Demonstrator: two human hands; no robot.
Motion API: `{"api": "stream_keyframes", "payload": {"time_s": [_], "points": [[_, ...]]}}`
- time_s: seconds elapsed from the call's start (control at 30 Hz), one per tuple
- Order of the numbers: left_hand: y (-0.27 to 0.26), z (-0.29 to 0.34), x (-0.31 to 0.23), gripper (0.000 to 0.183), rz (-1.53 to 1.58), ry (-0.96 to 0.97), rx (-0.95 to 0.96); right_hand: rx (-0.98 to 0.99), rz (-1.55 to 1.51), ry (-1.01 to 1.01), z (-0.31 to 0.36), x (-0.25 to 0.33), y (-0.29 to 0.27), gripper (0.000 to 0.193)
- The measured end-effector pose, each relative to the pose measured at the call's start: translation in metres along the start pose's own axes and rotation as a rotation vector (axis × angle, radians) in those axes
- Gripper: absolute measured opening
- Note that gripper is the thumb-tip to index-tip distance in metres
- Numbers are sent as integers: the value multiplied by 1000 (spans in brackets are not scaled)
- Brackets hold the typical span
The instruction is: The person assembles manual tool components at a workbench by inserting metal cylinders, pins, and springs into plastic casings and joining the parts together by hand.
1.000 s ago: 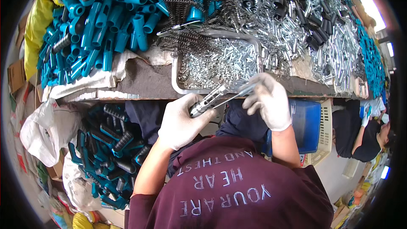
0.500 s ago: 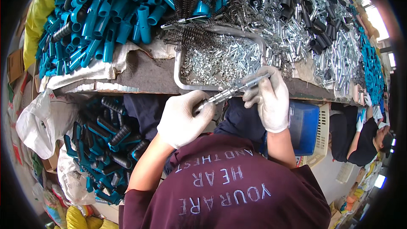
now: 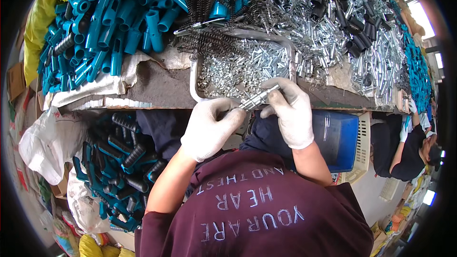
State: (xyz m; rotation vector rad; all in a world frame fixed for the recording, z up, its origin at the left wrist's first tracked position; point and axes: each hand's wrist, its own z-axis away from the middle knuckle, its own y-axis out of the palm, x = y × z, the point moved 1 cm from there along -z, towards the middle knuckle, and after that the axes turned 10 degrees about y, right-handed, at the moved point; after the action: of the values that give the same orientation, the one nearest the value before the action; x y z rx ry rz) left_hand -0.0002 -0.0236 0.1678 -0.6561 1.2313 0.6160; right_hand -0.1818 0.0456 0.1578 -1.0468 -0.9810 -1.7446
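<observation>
Both of my hands wear white knitted gloves and meet just in front of the table edge. Between them is a shiny stepped metal shaft (image 3: 257, 99) with ringed sections, slanting up to the right. My left hand (image 3: 207, 131) is closed around its lower left end, thumb and fingers covering that end. At the upper right end, my right hand (image 3: 291, 116) pinches the shaft between thumb and fingers. Just beyond them stands a metal tray (image 3: 193, 78) with small silvery sleeves and pins (image 3: 238, 69) in it. Dark coil springs (image 3: 207, 43) lie over its far left corner.
Teal tubular housings (image 3: 102, 28) are heaped at the left, silvery pins and black sleeves (image 3: 357, 38) at the right. Below the table are teal-and-black handles (image 3: 124, 157) and a blue bin (image 3: 340, 138). A co-worker (image 3: 412, 152) sits at far right.
My right hand has come closer to the left, and less of the shaft's length shows between them. The left hand has shifted slightly. The whole view has moved a little.
</observation>
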Motion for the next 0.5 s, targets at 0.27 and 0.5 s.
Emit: {"api": "stream_keyframes", "payload": {"time_s": [0.27,0.5], "points": [[-2,-12,-9,25,-254,124,-37,-59,-59,43,-5,-4,-3,30],[-7,-29,10,23,-169,156,-57,-104,109,-41,-29,-6,-13,32]]}}
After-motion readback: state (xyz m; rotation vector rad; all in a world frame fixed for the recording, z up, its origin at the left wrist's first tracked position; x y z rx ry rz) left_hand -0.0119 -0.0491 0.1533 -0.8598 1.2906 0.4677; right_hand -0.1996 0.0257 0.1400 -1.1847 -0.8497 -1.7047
